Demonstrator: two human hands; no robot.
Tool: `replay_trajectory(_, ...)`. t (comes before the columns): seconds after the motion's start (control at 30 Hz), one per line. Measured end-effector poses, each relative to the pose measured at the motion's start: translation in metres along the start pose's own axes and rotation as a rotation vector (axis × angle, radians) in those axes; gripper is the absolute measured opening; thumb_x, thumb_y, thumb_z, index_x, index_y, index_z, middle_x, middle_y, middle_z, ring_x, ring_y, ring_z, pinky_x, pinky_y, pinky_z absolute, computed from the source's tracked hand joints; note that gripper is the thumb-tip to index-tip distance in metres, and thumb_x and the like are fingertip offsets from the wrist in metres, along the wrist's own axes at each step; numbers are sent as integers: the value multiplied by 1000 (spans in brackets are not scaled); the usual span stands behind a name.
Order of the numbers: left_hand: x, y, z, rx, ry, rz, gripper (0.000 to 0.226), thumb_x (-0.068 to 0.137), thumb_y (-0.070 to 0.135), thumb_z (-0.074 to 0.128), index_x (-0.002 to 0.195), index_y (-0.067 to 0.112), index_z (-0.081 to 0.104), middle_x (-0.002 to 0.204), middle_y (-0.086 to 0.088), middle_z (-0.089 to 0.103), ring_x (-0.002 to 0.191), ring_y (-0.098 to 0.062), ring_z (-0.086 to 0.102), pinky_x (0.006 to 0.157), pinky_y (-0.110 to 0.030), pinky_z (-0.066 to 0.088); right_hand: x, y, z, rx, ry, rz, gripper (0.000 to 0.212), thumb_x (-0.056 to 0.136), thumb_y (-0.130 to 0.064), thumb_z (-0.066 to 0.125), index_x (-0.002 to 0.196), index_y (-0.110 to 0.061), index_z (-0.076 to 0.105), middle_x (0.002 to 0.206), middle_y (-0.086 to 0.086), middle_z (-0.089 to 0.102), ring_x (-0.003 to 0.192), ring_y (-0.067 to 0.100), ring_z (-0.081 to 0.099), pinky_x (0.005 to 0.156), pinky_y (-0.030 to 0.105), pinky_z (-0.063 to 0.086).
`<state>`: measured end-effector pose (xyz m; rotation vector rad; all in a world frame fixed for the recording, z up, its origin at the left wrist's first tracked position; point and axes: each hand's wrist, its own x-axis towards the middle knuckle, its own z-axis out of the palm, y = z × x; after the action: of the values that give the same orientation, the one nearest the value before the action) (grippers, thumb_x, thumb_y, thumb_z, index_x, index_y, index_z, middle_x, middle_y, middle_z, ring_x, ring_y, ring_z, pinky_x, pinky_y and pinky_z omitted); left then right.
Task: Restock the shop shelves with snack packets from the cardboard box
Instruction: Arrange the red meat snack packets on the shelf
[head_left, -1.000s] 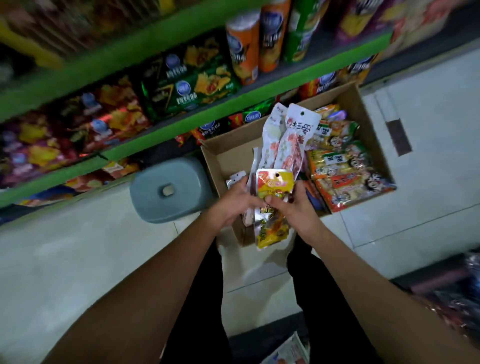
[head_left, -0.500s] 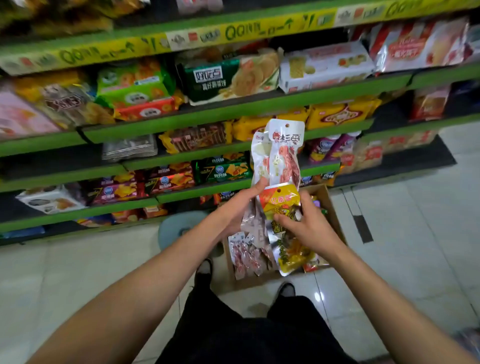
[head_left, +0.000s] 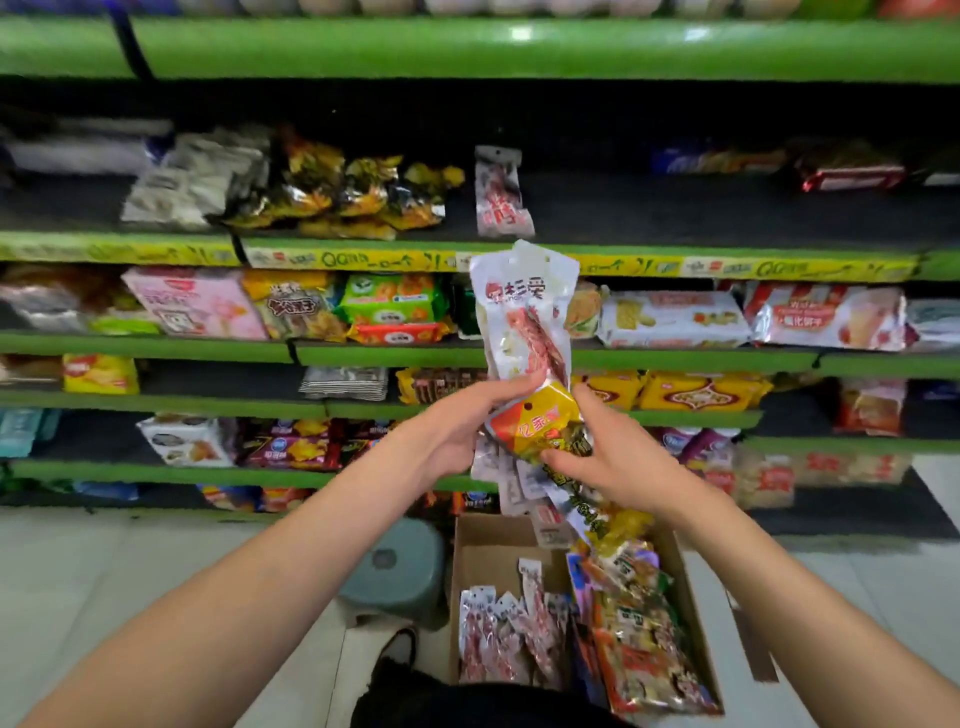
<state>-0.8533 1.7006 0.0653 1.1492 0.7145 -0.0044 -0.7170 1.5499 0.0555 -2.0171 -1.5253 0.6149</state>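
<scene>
You've got a bunch of snack packets (head_left: 527, 332) up in front of the green shelves (head_left: 363, 356), white meat-stick ones sticking up and a yellow packet (head_left: 535, 423) at the front. Your left hand (head_left: 457, 434) grips the bunch from the side while your right hand (head_left: 618, 465) pinches the yellow packet, hands close together. Below them the cardboard box (head_left: 480, 545) sits on the floor, still holding packets, just beside a grey stool (head_left: 395, 569).

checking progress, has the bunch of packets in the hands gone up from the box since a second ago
Yes. The packets have risen: earlier they hung just over the cardboard box, now they are up in front of the shelves, well above it.
</scene>
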Motion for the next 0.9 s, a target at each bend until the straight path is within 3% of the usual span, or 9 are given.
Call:
replay_trajectory(0.2, -27, 11, -13, -144, 130, 74, 41, 62, 53, 85, 92, 26, 82, 108, -6, 77, 96, -25, 73, 101, -51, 50, 24, -31, -14, -45, -104, -208, 38, 87, -47, 65, 115, -34, 45, 101, -15, 58, 91, 6, 54, 76, 33, 47)
replay_trajectory(0.27, -33, 10, -20, -210, 152, 92, 44, 61, 48, 87, 96, 22, 81, 114, -11, 75, 100, -29, 71, 98, -51, 53, 33, -41, -17, -58, -148, -249, 41, 88, -42, 68, 119, -35, 43, 105, -14, 58, 93, 4, 53, 78, 32, 46)
replay_trajectory(0.37, -41, 8, -36, -294, 201, 100, 45, 61, 45, 85, 96, 17, 80, 110, -15, 76, 88, -28, 75, 72, -42, 62, 53, -59, -19, -77, -270, -286, 43, 88, -42, 69, 123, -30, 45, 113, -10, 60, 99, 9, 57, 88, 38, 49)
replay_trajectory(0.43, -46, 6, -55, -301, 251, 132, 47, 54, 46, 89, 91, 19, 80, 103, -14, 77, 81, -27, 75, 66, -40, 62, 68, -69, -16, -60, -326, -283, 39, 87, -44, 69, 117, -36, 45, 110, -16, 60, 98, 5, 58, 89, 37, 50)
replay_trajectory(0.53, -53, 17, -91, -284, 286, 229, 37, 52, 40, 92, 83, 21, 82, 93, -11, 79, 73, -22, 76, 57, -32, 59, 94, -86, -6, 16, -335, -210, 59, 86, -46, 72, 136, -30, 44, 131, -11, 61, 118, 8, 58, 102, 39, 48)
replay_trajectory(0.6, -54, 30, -113, -268, 304, 270, 33, 59, 36, 93, 86, 20, 83, 97, -12, 78, 77, -22, 76, 60, -30, 59, 110, -98, -2, 165, -308, -157, 58, 87, -40, 74, 137, -36, 45, 131, -18, 62, 121, 1, 58, 105, 32, 47)
replay_trajectory(0.73, -50, 55, -151, -267, 361, 332, 42, 65, 42, 87, 100, 19, 80, 106, -12, 77, 92, -25, 76, 71, -33, 60, 145, -118, -2, 400, -188, -103, 44, 89, -19, 74, 120, -40, 51, 111, -32, 67, 104, -11, 63, 84, 5, 45)
replay_trajectory(0.83, -46, 71, -173, -260, 421, 334, 49, 66, 44, 86, 108, 19, 77, 109, -9, 77, 100, -26, 74, 86, -40, 58, 166, -133, -1, 537, -104, -67, 38, 89, -20, 74, 119, -36, 57, 108, -32, 69, 101, -13, 62, 77, 1, 43)
replay_trajectory(0.9, -44, 80, -188, -264, 410, 337, 50, 64, 45, 87, 107, 20, 78, 110, -9, 77, 100, -26, 74, 81, -38, 59, 179, -141, 5, 592, -89, -51, 33, 89, -23, 73, 117, -35, 60, 108, -30, 70, 100, -13, 63, 75, 0, 44)
